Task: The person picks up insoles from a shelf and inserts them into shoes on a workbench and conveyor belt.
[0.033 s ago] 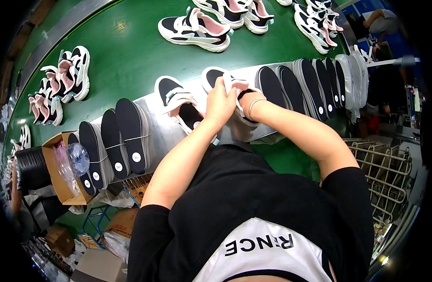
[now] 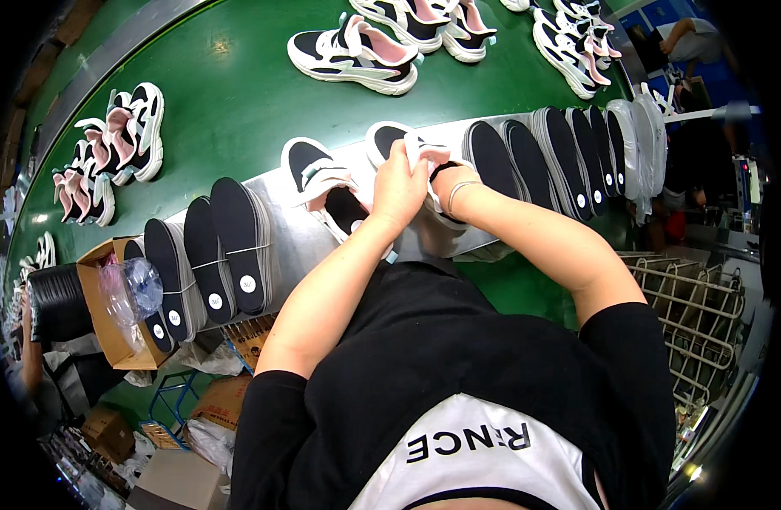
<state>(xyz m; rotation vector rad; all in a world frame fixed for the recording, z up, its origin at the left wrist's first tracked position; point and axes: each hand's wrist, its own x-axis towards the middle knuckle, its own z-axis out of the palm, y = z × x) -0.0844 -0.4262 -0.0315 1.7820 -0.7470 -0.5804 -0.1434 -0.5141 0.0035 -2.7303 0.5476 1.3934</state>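
Both my hands meet on a white and black sneaker (image 2: 389,138) lying on the grey metal shelf (image 2: 292,242) in front of me. My left hand (image 2: 399,185) grips its side from above. Fingers of my right hand (image 2: 440,172), with a thin bracelet at the wrist, are tucked into the shoe's opening. A second white sneaker (image 2: 320,181) with a black insole lies just left of it, touching my left forearm.
Bundled black insoles stand on edge on the shelf at left (image 2: 229,246) and right (image 2: 565,153). Pink-lined sneakers (image 2: 352,53) lie in pairs on the green conveyor belt (image 2: 229,102). There is a cardboard box (image 2: 97,327) at lower left, a wire cart (image 2: 692,310) at right, and another person (image 2: 688,38) at top right.
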